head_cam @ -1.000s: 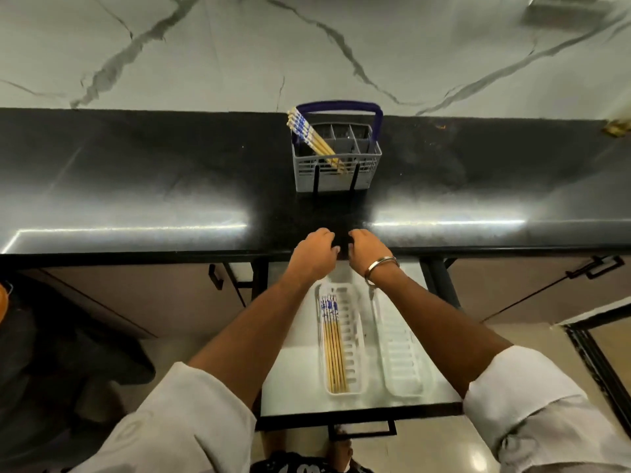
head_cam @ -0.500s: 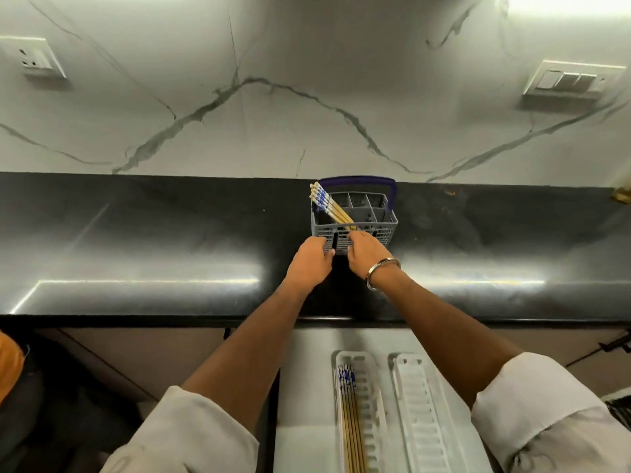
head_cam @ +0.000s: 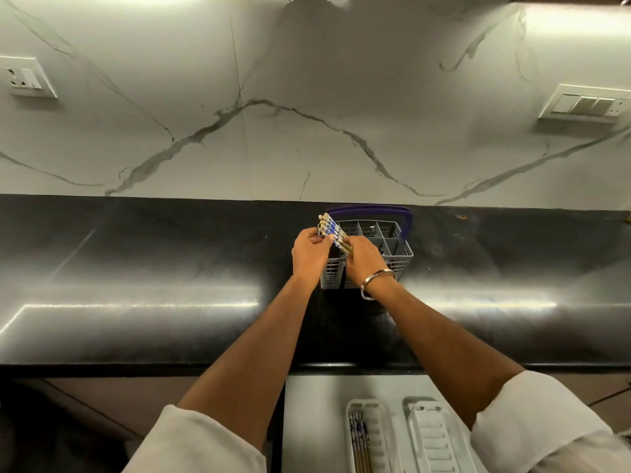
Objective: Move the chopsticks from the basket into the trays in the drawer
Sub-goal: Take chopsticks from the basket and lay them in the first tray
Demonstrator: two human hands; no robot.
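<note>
Both hands are working at the grey slotted plastic basket with a purple handle (head_cam: 382,233), standing near the back edge of the black polished desk (head_cam: 136,268). The left hand (head_cam: 311,250) and right hand (head_cam: 363,259) are curling their fingers around the bundle of blue-and-white-tipped wooden chopsticks (head_cam: 330,230), which is leaning out of the basket's left compartment.

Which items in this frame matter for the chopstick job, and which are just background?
Part of the job:
- basket on the counter
- chopsticks in the basket, both hands on them: left hand, right hand
- left tray in the drawer, some chopsticks already in it
- right tray, nothing in the part in view
- drawer

Just there:
- counter
- socket
- switch panel
- bangle
</note>
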